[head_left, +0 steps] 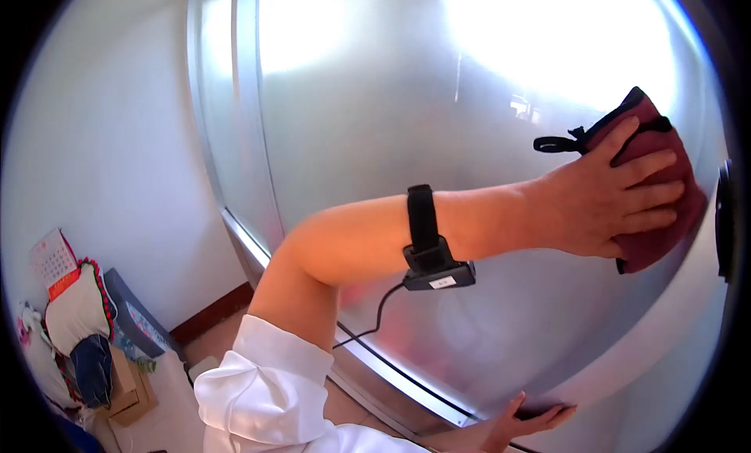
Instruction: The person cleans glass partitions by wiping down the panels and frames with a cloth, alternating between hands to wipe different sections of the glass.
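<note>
My left hand (606,199) lies with spread fingers over a dark red cleaning cloth (657,246) with black edging and a black hanging loop. The cloth rests against a frosted glass panel (375,148), near its right side, and the palm under the hand is hidden. Low in the view, my right hand (528,426) has its thumb apart from its stretched fingers. Its fingertips are beside the lower edge of the pale curved surface; whether they touch it, I cannot tell. A black strap with a small box (438,277) is round my left forearm.
A thin black cable (381,312) runs down from the box. Along the panel's base runs a metal track (415,398). At lower left are a calendar (55,257), a cushion (78,312) and a cardboard box (129,390). A dark object (725,218) stands at the right edge.
</note>
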A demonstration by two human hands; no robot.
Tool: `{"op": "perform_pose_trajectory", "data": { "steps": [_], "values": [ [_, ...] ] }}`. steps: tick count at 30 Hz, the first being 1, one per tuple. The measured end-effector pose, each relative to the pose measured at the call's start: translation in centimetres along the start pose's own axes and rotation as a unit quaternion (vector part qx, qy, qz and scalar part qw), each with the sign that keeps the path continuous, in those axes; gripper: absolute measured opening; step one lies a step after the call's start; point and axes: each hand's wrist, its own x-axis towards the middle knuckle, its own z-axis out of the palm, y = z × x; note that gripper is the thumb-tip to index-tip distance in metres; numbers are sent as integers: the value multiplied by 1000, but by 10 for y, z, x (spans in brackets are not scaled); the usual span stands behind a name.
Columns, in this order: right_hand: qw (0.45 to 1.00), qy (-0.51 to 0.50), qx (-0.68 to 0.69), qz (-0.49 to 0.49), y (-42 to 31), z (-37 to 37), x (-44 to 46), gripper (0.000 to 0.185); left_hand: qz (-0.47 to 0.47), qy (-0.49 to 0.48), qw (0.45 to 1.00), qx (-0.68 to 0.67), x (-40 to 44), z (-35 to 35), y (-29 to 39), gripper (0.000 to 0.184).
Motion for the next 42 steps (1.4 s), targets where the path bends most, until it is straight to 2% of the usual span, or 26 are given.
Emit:
{"op": "perform_pose_trajectory", "data": {
  "steps": [1, 2, 3, 5, 8, 9, 11, 13, 14, 17, 19, 21, 23, 25, 27, 29, 31, 32, 34, 37, 40, 41, 42],
  "values": [
    [1000, -5, -12, 2, 3, -2, -1, 75, 34, -6, 999, -35, -12, 1, -8, 53],
    [999, -20, -44, -3, 2, -5, 0, 73, 29, -31, 998, -37, -24, -8, -21, 52],
    [999, -23, -42, -5, -4, -7, 4, 73, 17, -33, 999, -35, -30, -19, -38, 54],
    [999, 1, -32, 7, -12, -5, 13, 88, -15, -28, 999, -11, -43, -44, -73, 57],
    [999, 17, -41, 6, -8, -2, 13, 89, -68, -35, 995, 66, -84, -97, -135, 60],
    [999, 27, -44, 17, -12, -3, 14, 88, -83, -31, 994, 71, -103, -111, -154, 69],
    [999, 29, -36, 19, -21, -6, 15, 88, -181, -139, 959, 169, -129, -147, -174, 88],
    [998, 40, -4, 47, -25, -10, 15, 89, -251, -115, 948, 160, -166, -174, -200, 85],
    [993, 112, -11, 16, -34, -6, 21, 70, -267, -95, 946, 156, -187, -188, -215, 81],
    [996, 88, -27, 19, -36, -6, 20, 70, -286, -64, 937, 189, -256, -226, -246, 67],
    [996, 79, -31, 20, -34, -8, 21, 71, -294, -37, 942, 155, -300, -245, -262, 67],
    [996, 77, -37, 18, -31, -9, 20, 71, -323, -62, 930, 166, -318, -257, -263, 67],
    [997, 62, -38, 17, -23, 4, 16, 72, -290, -67, 944, 145, -333, -242, -259, 65],
    [997, 57, -39, 15, -17, 4, 21, 72, -308, -55, 941, 131, -340, -240, -253, 64],
    [998, 55, -40, 14, -23, 5, 29, 72, -378, -23, 916, 136, -343, -234, -250, 64],
    [997, 58, -46, 4, -20, 6, 29, 70, -372, 3, 922, 108, -340, -217, -223, 64],
    [998, 56, -37, 13, -17, 5, 24, 66, -422, 50, 899, 110, -332, -197, -196, 79],
    [998, 55, -14, 17, -17, 6, 21, 66, -415, 52, 901, 113, -322, -189, -181, 79],
    [998, 58, 19, 25, -12, 8, 14, 66, -400, -63, 900, 161, -294, -169, -145, 86],
    [999, 32, 22, 34, 2, -1, 5, 67, -330, -89, 930, 137, -235, -136, -99, 89],
    [999, 19, -44, 0, 9, -2, -2, 69, -271, -133, 950, 79, -162, -107, -52, 90],
    [999, 21, -29, 1, 11, -1, -3, 70, -267, -172, 947, 52, -137, -98, -34, 87],
    [1000, 23, -14, 2, 13, -1, -4, 72, -223, -144, 964, 25, -120, -85, -20, 81]
  ]
}}
